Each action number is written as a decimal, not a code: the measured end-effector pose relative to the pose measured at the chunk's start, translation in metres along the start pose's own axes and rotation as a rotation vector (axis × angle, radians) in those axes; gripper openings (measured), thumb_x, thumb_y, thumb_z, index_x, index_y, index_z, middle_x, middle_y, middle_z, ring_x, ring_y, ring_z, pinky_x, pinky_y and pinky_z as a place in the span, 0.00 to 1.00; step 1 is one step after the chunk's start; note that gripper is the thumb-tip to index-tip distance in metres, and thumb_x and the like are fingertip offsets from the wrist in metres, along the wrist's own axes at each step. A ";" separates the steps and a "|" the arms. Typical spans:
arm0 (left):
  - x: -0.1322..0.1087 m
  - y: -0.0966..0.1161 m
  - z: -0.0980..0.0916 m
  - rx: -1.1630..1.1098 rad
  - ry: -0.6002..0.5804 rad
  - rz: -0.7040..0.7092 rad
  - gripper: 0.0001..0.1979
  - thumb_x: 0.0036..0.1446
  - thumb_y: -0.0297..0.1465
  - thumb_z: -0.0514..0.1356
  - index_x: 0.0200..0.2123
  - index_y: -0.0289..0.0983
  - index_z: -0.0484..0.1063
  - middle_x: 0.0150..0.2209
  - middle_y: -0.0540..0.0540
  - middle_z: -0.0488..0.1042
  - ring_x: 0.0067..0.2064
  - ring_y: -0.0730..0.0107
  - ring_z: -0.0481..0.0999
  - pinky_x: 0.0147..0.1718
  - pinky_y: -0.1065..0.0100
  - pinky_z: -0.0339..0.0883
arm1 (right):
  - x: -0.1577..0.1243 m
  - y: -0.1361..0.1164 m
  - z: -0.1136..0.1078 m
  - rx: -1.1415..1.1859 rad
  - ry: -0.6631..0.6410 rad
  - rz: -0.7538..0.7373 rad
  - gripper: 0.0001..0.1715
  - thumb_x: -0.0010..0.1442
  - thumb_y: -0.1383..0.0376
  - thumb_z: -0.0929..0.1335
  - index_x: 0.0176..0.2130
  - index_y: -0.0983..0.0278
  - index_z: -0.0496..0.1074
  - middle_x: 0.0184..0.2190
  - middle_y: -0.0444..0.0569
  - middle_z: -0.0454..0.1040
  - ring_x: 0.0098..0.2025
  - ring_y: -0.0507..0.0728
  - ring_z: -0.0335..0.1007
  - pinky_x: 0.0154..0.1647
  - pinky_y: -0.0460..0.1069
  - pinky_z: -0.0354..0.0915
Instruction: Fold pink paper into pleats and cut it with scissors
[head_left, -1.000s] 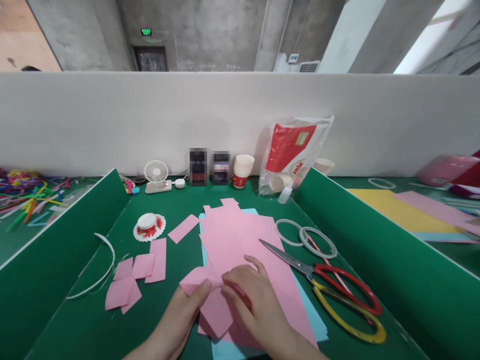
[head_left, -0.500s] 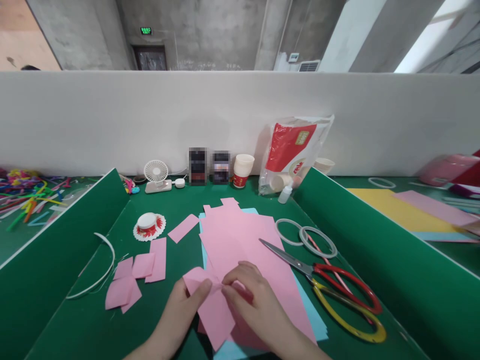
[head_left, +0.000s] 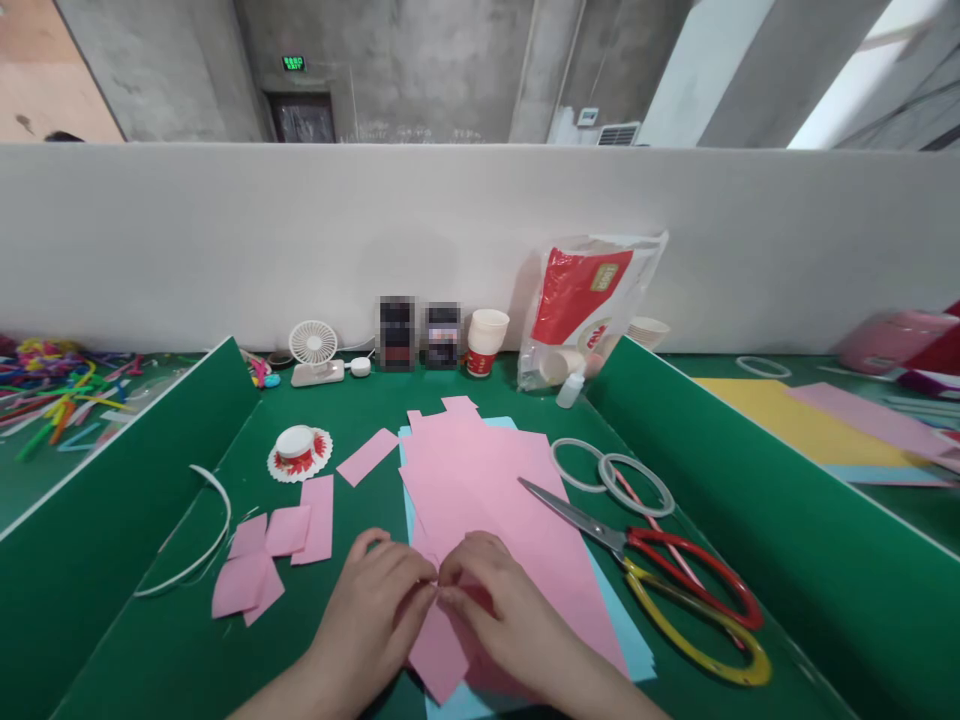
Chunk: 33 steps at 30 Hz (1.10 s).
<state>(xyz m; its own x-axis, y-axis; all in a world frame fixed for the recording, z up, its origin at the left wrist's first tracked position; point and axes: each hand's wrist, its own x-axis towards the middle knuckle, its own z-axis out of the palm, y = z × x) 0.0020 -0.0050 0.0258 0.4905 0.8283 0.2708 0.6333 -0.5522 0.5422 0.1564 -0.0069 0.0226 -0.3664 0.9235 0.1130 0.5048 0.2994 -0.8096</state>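
Note:
My left hand (head_left: 375, 610) and my right hand (head_left: 499, 615) meet fingertip to fingertip over a small pink paper piece (head_left: 439, 650) near the front of the table. Both hands pinch this piece with curled fingers. It lies on a stack of larger pink sheets (head_left: 480, 480) over a light blue sheet (head_left: 634, 655). Red and yellow scissors (head_left: 660, 570) lie just right of my right hand, blades pointing toward the pink stack.
Cut pink squares (head_left: 270, 555) and a white curved strip (head_left: 199, 540) lie at the left. A small paper hat (head_left: 298, 452), tape rings (head_left: 611, 475), a fan (head_left: 313, 350), paper cups (head_left: 486, 340) and a plastic bag (head_left: 581, 300) sit farther back. Green dividers (head_left: 750, 500) stand on both sides.
My left hand has moved right and folded its fingers over the small pink piece, closing up against my right hand. The piece's left flap is now covered.

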 end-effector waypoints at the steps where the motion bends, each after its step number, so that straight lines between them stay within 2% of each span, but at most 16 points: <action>1: 0.000 0.000 0.001 0.027 -0.011 0.002 0.09 0.52 0.22 0.49 0.27 0.37 0.67 0.25 0.48 0.73 0.29 0.68 0.70 0.40 0.59 0.54 | 0.000 0.000 0.001 -0.008 -0.005 -0.003 0.08 0.50 0.75 0.61 0.25 0.64 0.64 0.26 0.48 0.69 0.36 0.57 0.62 0.35 0.51 0.60; 4: 0.000 0.000 0.003 0.100 -0.043 0.006 0.08 0.50 0.21 0.50 0.25 0.36 0.65 0.24 0.50 0.71 0.27 0.70 0.69 0.39 0.60 0.56 | 0.000 0.001 0.003 -0.047 -0.014 -0.038 0.08 0.48 0.76 0.60 0.24 0.64 0.63 0.25 0.48 0.69 0.35 0.57 0.62 0.37 0.52 0.59; 8: 0.000 0.004 0.003 0.157 -0.091 -0.039 0.07 0.46 0.21 0.49 0.22 0.37 0.63 0.21 0.51 0.69 0.25 0.70 0.67 0.32 0.64 0.60 | 0.001 0.003 0.008 -0.072 0.007 -0.077 0.09 0.43 0.77 0.60 0.22 0.63 0.61 0.22 0.45 0.67 0.31 0.55 0.63 0.44 0.55 0.55; 15: 0.002 0.009 0.003 0.098 -0.118 -0.170 0.07 0.43 0.21 0.49 0.19 0.37 0.61 0.20 0.51 0.68 0.27 0.68 0.66 0.28 0.67 0.60 | 0.001 0.003 0.014 -0.062 0.050 -0.067 0.09 0.38 0.76 0.59 0.19 0.62 0.59 0.18 0.41 0.64 0.25 0.53 0.62 0.45 0.56 0.54; 22: 0.002 0.006 0.004 0.068 -0.117 -0.219 0.08 0.41 0.20 0.48 0.19 0.37 0.60 0.20 0.51 0.66 0.27 0.68 0.65 0.26 0.68 0.59 | 0.002 -0.001 0.010 -0.030 0.056 -0.008 0.11 0.38 0.78 0.59 0.20 0.63 0.59 0.20 0.43 0.66 0.29 0.55 0.63 0.41 0.54 0.57; 27: 0.003 0.006 0.000 -0.017 -0.144 -0.251 0.08 0.45 0.22 0.48 0.20 0.37 0.62 0.22 0.50 0.68 0.28 0.67 0.66 0.27 0.69 0.60 | 0.002 -0.003 0.001 0.052 0.026 0.078 0.10 0.41 0.78 0.59 0.21 0.64 0.62 0.24 0.46 0.68 0.33 0.56 0.63 0.35 0.50 0.60; 31: 0.003 0.007 0.000 -0.076 -0.145 -0.236 0.07 0.45 0.23 0.49 0.20 0.38 0.63 0.22 0.50 0.68 0.26 0.68 0.66 0.26 0.70 0.59 | 0.001 -0.002 -0.002 0.116 -0.025 0.081 0.10 0.44 0.77 0.60 0.23 0.63 0.64 0.26 0.45 0.68 0.34 0.55 0.64 0.36 0.49 0.60; 33: 0.003 0.006 0.000 -0.066 -0.116 -0.232 0.08 0.44 0.22 0.48 0.20 0.38 0.62 0.21 0.50 0.68 0.26 0.68 0.66 0.25 0.70 0.59 | 0.001 0.000 -0.001 0.145 -0.009 0.074 0.10 0.44 0.76 0.60 0.26 0.63 0.64 0.28 0.45 0.68 0.35 0.55 0.64 0.38 0.49 0.61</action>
<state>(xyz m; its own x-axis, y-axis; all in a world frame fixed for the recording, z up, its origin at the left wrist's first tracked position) 0.0077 -0.0061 0.0296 0.4045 0.9136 0.0419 0.6982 -0.3381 0.6310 0.1567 -0.0056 0.0227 -0.3398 0.9394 0.0459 0.4126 0.1927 -0.8903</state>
